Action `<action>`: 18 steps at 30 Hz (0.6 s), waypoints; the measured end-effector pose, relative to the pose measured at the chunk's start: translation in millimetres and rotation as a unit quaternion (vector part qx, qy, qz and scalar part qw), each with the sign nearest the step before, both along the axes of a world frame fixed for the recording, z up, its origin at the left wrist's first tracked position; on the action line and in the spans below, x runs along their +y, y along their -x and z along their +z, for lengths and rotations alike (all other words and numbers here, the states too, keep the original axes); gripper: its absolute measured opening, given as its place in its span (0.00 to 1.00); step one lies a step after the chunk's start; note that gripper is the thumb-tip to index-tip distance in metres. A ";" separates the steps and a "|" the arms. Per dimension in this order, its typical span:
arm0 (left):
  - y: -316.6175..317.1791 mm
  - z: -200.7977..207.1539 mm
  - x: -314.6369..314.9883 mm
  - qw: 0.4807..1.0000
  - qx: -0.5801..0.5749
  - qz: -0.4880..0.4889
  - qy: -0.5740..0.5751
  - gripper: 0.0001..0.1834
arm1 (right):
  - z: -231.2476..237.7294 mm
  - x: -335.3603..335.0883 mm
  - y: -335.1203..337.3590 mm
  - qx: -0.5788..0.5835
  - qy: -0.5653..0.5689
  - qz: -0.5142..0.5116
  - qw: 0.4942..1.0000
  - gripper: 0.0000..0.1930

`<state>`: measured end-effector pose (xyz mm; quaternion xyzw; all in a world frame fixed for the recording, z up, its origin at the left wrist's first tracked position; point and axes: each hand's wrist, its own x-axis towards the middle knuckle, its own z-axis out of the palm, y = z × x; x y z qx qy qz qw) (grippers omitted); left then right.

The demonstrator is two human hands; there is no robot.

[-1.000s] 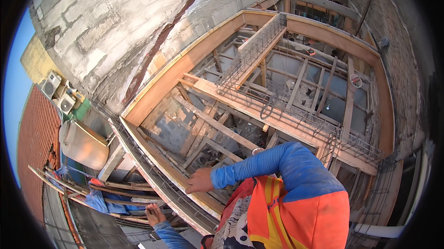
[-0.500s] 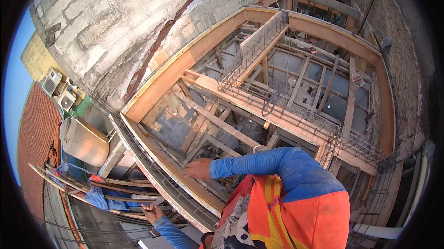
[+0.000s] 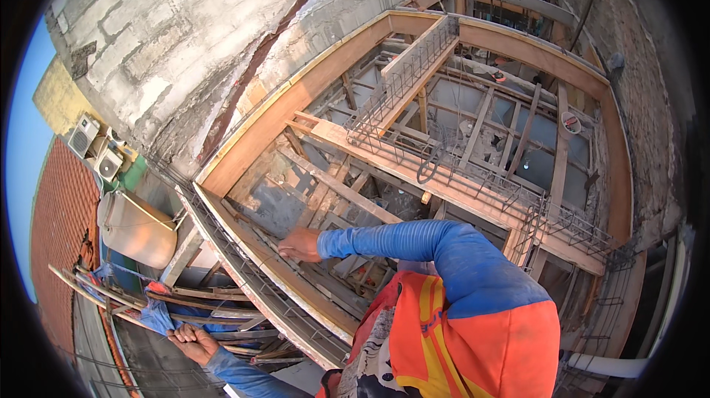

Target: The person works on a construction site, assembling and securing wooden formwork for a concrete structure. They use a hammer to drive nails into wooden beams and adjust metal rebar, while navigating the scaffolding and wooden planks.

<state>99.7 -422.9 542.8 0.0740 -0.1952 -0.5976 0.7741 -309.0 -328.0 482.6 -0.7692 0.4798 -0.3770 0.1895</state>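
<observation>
My right hand [image 3: 299, 244] lies palm down on a long wooden formwork board [image 3: 325, 302], fingers loosely spread and holding nothing. A rebar cage [image 3: 244, 265] runs along the outer side of that board. My blue-sleeved right arm crosses in front of my orange vest [image 3: 458, 346]. Lower and further out, my left hand [image 3: 191, 340] is closed around a thin wooden slat [image 3: 222, 302] of the scaffolding outside the edge. A blue cloth [image 3: 159, 313] hangs among those slats.
Timber beam forms with rebar cages [image 3: 414, 72] span an open floor frame with props below. A rough concrete wall [image 3: 222, 35] rises at left. Beyond the edge are a beige tank [image 3: 137, 228], air-conditioner units [image 3: 92, 146], a red tiled roof [image 3: 55, 235]. A white pipe [image 3: 606, 365] lies lower right.
My right hand has slid further along the formwork board, away from my body. My left hand has shifted left along the scaffold slats.
</observation>
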 end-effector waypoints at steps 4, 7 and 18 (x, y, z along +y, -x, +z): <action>-34.9 9.6 -13.7 0.991 -0.075 0.102 -0.042 0.17 | -1.5 82.4 -84.6 0.039 -0.138 0.420 0.896 0.17; -72.2 1.7 -9.6 0.979 -0.104 0.141 -0.109 0.22 | 114.1 114.1 -100.4 -0.120 -0.052 0.450 0.883 0.15; -76.5 46.6 -16.3 0.950 -0.132 0.250 -0.135 0.24 | 27.1 101.9 -79.4 0.066 -0.142 0.435 0.887 0.20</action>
